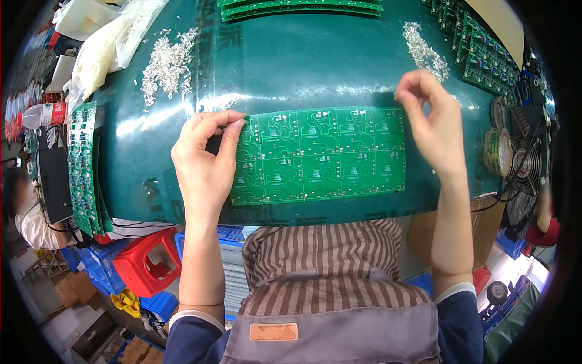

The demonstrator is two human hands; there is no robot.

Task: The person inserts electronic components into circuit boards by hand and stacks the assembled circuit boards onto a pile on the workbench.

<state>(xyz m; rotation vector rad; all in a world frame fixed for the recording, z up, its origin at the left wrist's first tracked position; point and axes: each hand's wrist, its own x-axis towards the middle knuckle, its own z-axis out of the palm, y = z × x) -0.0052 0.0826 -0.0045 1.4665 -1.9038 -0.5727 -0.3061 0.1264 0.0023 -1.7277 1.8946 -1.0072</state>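
Observation:
A green circuit board panel (320,155) lies flat on the table in front of me, with rows of repeated printed sections. My left hand (205,145) is at its far left corner, thumb and forefinger pinched together over the edge; whatever is between the fingertips is too small to make out. Just off the far right corner, my right hand (431,118) hovers with thumb and forefinger also pinched, and any tiny part there is hidden. Beyond each hand is a pile of small clear components, one at left (170,68) and a smaller one at right (424,51).
Stacked green boards (300,7) sit at the far edge. More boards with parts on them stand at left (83,167) and far right (488,57). A tape roll (497,151) and a fan (525,165) are at right. A red stool (147,264) stands below the table.

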